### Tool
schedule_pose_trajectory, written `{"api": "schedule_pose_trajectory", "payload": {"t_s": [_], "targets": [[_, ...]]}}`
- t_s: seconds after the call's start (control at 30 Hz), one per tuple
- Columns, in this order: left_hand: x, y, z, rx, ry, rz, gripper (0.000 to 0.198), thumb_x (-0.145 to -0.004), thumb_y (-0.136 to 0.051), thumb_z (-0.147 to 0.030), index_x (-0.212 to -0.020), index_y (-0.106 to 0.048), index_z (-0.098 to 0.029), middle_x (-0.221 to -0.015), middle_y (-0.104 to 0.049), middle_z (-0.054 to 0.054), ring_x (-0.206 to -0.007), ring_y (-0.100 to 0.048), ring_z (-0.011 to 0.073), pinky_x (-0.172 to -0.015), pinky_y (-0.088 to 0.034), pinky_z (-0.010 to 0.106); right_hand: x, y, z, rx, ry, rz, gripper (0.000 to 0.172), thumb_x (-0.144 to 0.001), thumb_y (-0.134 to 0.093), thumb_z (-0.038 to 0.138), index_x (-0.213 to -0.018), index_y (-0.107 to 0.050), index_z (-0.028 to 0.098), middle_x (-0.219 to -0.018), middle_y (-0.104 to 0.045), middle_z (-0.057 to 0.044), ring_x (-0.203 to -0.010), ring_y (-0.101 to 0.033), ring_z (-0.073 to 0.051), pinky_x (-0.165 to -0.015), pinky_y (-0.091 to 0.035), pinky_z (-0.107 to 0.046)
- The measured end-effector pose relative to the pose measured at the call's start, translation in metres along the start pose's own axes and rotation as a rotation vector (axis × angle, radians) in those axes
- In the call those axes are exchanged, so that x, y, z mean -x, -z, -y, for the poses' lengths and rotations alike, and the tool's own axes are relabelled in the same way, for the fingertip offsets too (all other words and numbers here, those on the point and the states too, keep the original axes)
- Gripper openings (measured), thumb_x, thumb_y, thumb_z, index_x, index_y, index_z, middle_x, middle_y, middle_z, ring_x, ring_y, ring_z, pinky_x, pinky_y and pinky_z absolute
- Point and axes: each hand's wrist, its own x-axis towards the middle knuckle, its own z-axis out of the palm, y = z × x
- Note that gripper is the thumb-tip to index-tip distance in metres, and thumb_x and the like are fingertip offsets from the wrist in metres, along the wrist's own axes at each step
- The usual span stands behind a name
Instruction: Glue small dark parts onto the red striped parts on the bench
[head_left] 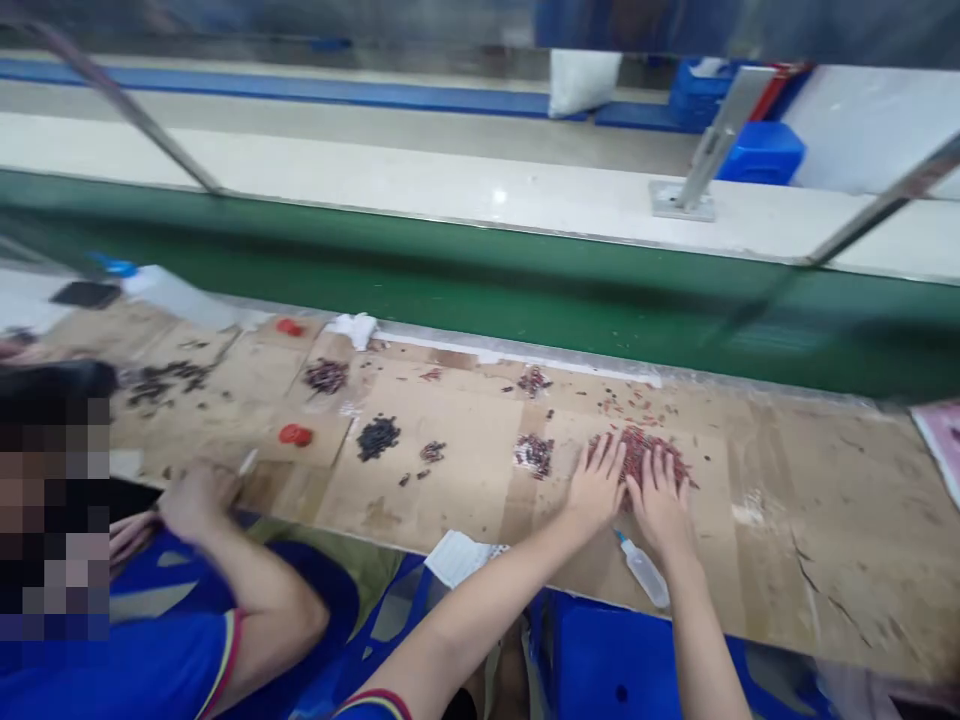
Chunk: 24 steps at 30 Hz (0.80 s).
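A heap of small dark red pieces (636,452), too small to name, lies on the brown cardboard (442,500) in front of me. My left hand (598,482) rests palm down on the heap's left and near side, its fingers stretched out. Beside it, my right hand (662,505) lies flat with spread fingers over the right part. Some pieces are hidden beneath both hands. A clear squeeze bottle with a blue tip (645,572) lies just below, near my right wrist. Small dark and reddish pieces form a little pile (534,455) left of my left hand.
A black pile (377,437) and red round pieces (295,435) lie further left. A co-worker's hand (201,497) is at the left. A folded white cloth (457,557) sits at the near edge. The green conveyor belt (420,285) runs behind, with metal posts (712,140) above.
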Motion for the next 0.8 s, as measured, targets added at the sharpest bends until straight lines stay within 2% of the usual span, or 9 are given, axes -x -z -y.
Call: {"api": "schedule_pose_trajectory", "payload": {"t_s": [0.07,0.17,0.27,0.4,0.5,0.57,0.63,0.7,0.8], "targets": [[-0.009,0.006,-0.001,-0.035,0.033,0.024,0.064,-0.095,-0.029,-0.033,-0.151,-0.020,-0.004,-0.159,-0.025,0.014,-0.149,-0.017,0.0243,-0.120,-0.022,0.046,-0.005,0.001,-0.001,0.037,-0.029,0.028,0.069,-0.094,-0.016,0.044,-0.148,-0.031,0.004,-0.160,-0.019,-0.019,-0.149,-0.013,-0.031,-0.115,-0.014,-0.062],[-0.017,0.014,-0.004,-0.047,0.060,0.062,0.064,-0.095,-0.029,-0.033,-0.151,-0.019,-0.004,-0.159,-0.024,0.014,-0.149,-0.015,0.0238,-0.120,-0.020,0.047,-0.004,0.003,-0.003,0.039,-0.061,0.099,0.074,-0.093,-0.009,0.047,-0.149,-0.028,0.004,-0.161,-0.015,-0.018,-0.149,-0.014,-0.031,-0.114,-0.013,-0.062],[-0.009,0.019,-0.005,-0.018,0.014,0.081,0.062,-0.095,-0.026,-0.033,-0.151,-0.020,-0.007,-0.159,-0.024,0.013,-0.149,-0.015,0.0230,-0.120,-0.020,0.049,-0.002,0.004,-0.006,0.031,-0.061,0.118,0.075,-0.091,-0.008,0.049,-0.150,-0.027,0.006,-0.161,-0.015,-0.018,-0.149,-0.014,-0.031,-0.114,-0.014,-0.062],[0.009,0.033,-0.002,0.025,-0.084,0.034,0.060,-0.097,-0.026,-0.035,-0.152,-0.018,-0.014,-0.160,-0.022,0.011,-0.149,-0.015,0.0236,-0.118,-0.020,0.053,-0.004,0.007,-0.004,0.020,-0.057,0.014,0.077,-0.091,-0.007,0.050,-0.147,-0.032,0.005,-0.158,-0.019,-0.022,-0.147,-0.014,-0.036,-0.111,-0.014,-0.066],[0.006,0.056,0.001,0.067,-0.146,-0.032,0.057,-0.097,-0.029,-0.032,-0.153,-0.018,-0.025,-0.162,-0.016,0.009,-0.149,-0.014,0.0266,-0.115,-0.023,0.059,-0.004,0.010,0.003,0.013,-0.014,-0.138,0.078,-0.091,-0.010,0.051,-0.145,-0.036,0.001,-0.156,-0.023,-0.027,-0.146,-0.013,-0.041,-0.108,-0.016,-0.069],[-0.004,0.071,0.001,0.142,-0.168,-0.060,0.054,-0.097,-0.031,-0.026,-0.151,-0.026,-0.025,-0.160,-0.023,0.009,-0.148,-0.019,0.0254,-0.116,-0.021,0.058,-0.003,0.011,0.007,-0.016,0.035,-0.203,0.078,-0.090,-0.014,0.050,-0.143,-0.038,-0.001,-0.153,-0.029,-0.028,-0.144,-0.019,-0.043,-0.107,-0.023,-0.066],[-0.012,0.083,0.001,0.272,-0.158,-0.082,0.050,-0.096,-0.030,-0.020,-0.145,-0.038,-0.022,-0.152,-0.041,0.009,-0.143,-0.033,0.0202,-0.119,-0.020,0.051,-0.005,0.011,0.010,-0.032,0.075,-0.180,0.076,-0.088,-0.017,0.048,-0.137,-0.047,-0.002,-0.145,-0.043,-0.028,-0.139,-0.029,-0.044,-0.105,-0.028,-0.065],[-0.016,0.092,0.003,0.430,-0.116,-0.136,0.049,-0.094,-0.029,-0.014,-0.138,-0.048,-0.020,-0.138,-0.058,0.008,-0.130,-0.050,0.0151,-0.119,-0.026,0.042,-0.009,0.012,0.010,-0.012,0.074,-0.130,0.072,-0.085,-0.022,0.047,-0.128,-0.058,0.002,-0.135,-0.054,-0.025,-0.133,-0.037,-0.046,-0.103,-0.030,-0.066],[-0.009,0.112,0.019,0.605,-0.074,-0.278,0.053,-0.087,-0.029,-0.007,-0.129,-0.057,-0.022,-0.127,-0.066,0.006,-0.119,-0.059,0.0137,-0.115,-0.033,0.040,-0.014,0.017,0.004,-0.028,0.078,-0.154,0.067,-0.083,-0.026,0.047,-0.118,-0.065,0.006,-0.128,-0.060,-0.024,-0.127,-0.045,-0.044,-0.105,-0.032,-0.063]]}}
